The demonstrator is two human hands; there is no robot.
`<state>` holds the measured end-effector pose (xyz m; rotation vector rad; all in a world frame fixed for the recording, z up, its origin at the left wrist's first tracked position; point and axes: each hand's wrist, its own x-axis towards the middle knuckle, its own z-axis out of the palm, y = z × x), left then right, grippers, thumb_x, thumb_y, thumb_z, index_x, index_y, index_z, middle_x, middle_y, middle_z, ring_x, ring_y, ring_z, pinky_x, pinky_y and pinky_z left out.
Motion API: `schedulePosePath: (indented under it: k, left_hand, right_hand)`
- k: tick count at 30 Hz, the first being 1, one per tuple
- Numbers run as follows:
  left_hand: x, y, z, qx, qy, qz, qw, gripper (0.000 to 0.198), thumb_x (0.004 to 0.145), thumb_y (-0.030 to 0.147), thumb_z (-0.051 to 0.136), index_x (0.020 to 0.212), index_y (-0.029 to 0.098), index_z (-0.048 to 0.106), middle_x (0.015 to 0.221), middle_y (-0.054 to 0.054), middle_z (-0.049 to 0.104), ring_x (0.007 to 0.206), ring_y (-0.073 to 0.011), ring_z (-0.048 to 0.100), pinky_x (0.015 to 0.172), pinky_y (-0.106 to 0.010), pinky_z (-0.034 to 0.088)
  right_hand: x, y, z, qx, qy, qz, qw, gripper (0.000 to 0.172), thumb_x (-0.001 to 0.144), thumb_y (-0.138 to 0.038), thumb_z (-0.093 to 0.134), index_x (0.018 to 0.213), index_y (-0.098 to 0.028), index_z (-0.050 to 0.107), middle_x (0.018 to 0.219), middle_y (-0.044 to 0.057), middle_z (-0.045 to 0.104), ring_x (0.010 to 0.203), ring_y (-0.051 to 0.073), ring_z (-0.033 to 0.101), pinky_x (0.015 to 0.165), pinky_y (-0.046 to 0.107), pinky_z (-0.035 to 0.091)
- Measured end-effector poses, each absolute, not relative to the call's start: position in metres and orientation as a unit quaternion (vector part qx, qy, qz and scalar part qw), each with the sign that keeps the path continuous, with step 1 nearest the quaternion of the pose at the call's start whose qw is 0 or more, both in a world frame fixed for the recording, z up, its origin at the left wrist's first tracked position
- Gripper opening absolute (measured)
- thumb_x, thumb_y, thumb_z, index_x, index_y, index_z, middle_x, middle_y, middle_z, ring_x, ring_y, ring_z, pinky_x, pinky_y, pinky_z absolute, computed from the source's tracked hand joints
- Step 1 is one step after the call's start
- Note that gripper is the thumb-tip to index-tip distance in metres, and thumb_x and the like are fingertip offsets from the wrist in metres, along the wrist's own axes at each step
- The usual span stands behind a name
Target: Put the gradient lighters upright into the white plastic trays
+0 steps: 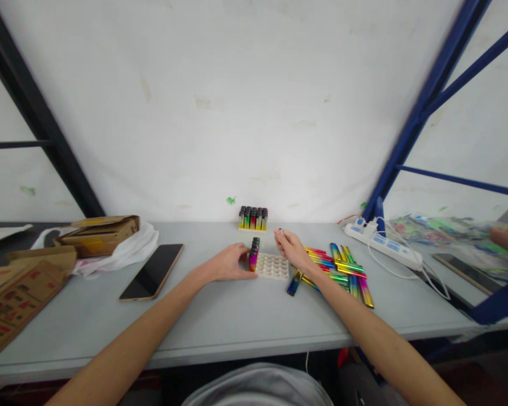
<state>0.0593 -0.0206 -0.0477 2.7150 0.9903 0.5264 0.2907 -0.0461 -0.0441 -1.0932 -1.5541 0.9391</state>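
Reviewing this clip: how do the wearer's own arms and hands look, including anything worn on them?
The left hand and right hand are ungloved. Both forearms are bare as far as the picture shows, with no sleeve, watch or bracelet visible. Rings would be too small to judge. A grey garment shows at the bottom edge.

Workshop: long bench (220, 318), power strip (383, 245)

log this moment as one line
left hand: beside standing tubes; right hand: by tray, grip unclear; loose tubes: right of tray; rear tubes: upright
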Motion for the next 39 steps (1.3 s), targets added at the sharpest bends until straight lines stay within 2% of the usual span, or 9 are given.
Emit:
schedulePosePath:
  k: [5,11,19,28,31,34,37,39]
  left_hand:
    - [0.062,-0.024,-0.047,0.92,0.336,0.173,0.106,0.05,0.068,0.062,0.072,0.084,0.016,0.063,0.085,-0.007,0.063,0.079,-0.025,0.059,0.072,-0.034,0.045]
    - [0.063,-0.025,-0.046,0.917,0.344,0.167,0.109,0.052,0.067,0.063,0.072,0.086,0.015,0.063,0.087,-0.008,0.064,0.081,-0.0256,0.06,0.074,-0.034,0.045]
    - [0.063,-0.026,-0.044,0.916,0.348,0.164,0.115,0.052,0.068,0.062,0.071,0.089,0.015,0.064,0.091,-0.008,0.065,0.084,-0.0269,0.061,0.076,-0.035,0.047]
    - [0.062,-0.023,-0.048,0.918,0.345,0.163,0.107,0.054,0.068,0.064,0.071,0.09,0.015,0.063,0.091,-0.009,0.065,0.084,-0.0272,0.061,0.076,-0.035,0.046]
    - [0.062,-0.024,-0.047,0.919,0.342,0.16,0.109,0.054,0.069,0.064,0.071,0.09,0.015,0.063,0.091,-0.009,0.065,0.085,-0.0272,0.061,0.076,-0.035,0.046]
    - [0.062,-0.024,-0.046,0.919,0.343,0.162,0.111,0.053,0.069,0.063,0.072,0.09,0.015,0.063,0.091,-0.009,0.065,0.085,-0.027,0.061,0.076,-0.034,0.046]
    - [0.063,-0.025,-0.045,0.92,0.338,0.162,0.114,0.051,0.069,0.062,0.072,0.089,0.015,0.064,0.091,-0.008,0.065,0.085,-0.0267,0.061,0.075,-0.033,0.045]
    - [0.063,-0.025,-0.045,0.92,0.339,0.16,0.114,0.052,0.069,0.062,0.071,0.09,0.015,0.064,0.092,-0.008,0.066,0.085,-0.0266,0.061,0.074,-0.033,0.045]
  right_hand:
    - [0.291,-0.044,-0.048,-0.497,-0.653,0.28,0.499,0.053,0.09,-0.061,0.047,0.056,-0.022,0.037,0.051,-0.005,0.034,0.049,0.01,0.031,0.049,0.026,0.026]
    - [0.288,-0.043,-0.048,-0.532,-0.651,0.242,0.485,0.04,0.086,-0.044,0.045,0.054,-0.021,0.038,0.052,-0.004,0.037,0.051,0.011,0.035,0.052,0.026,0.026]
    - [0.285,-0.043,-0.049,-0.528,-0.669,0.215,0.478,0.048,0.088,-0.057,0.043,0.057,-0.02,0.04,0.053,-0.005,0.037,0.054,0.011,0.036,0.054,0.026,0.024]
    - [0.283,-0.045,-0.048,-0.529,-0.669,0.212,0.477,0.036,0.086,-0.04,0.042,0.055,-0.021,0.039,0.052,-0.005,0.037,0.053,0.011,0.037,0.054,0.027,0.025]
    - [0.283,-0.048,-0.046,-0.52,-0.682,0.197,0.475,0.041,0.091,-0.046,0.043,0.06,-0.02,0.041,0.056,-0.005,0.041,0.055,0.011,0.04,0.055,0.026,0.028]
    - [0.283,-0.051,-0.043,-0.504,-0.702,0.2,0.461,0.039,0.096,-0.052,0.04,0.075,-0.02,0.048,0.062,-0.005,0.047,0.058,0.012,0.045,0.057,0.025,0.033]
    - [0.282,-0.052,-0.042,-0.481,-0.723,0.238,0.435,0.036,0.099,-0.051,0.036,0.088,-0.02,0.051,0.072,-0.002,0.054,0.06,0.013,0.051,0.057,0.024,0.039]
    - [0.282,-0.052,-0.042,-0.465,-0.752,0.209,0.419,0.036,0.1,-0.049,0.037,0.088,-0.02,0.053,0.082,0.001,0.057,0.071,0.014,0.055,0.063,0.025,0.043]
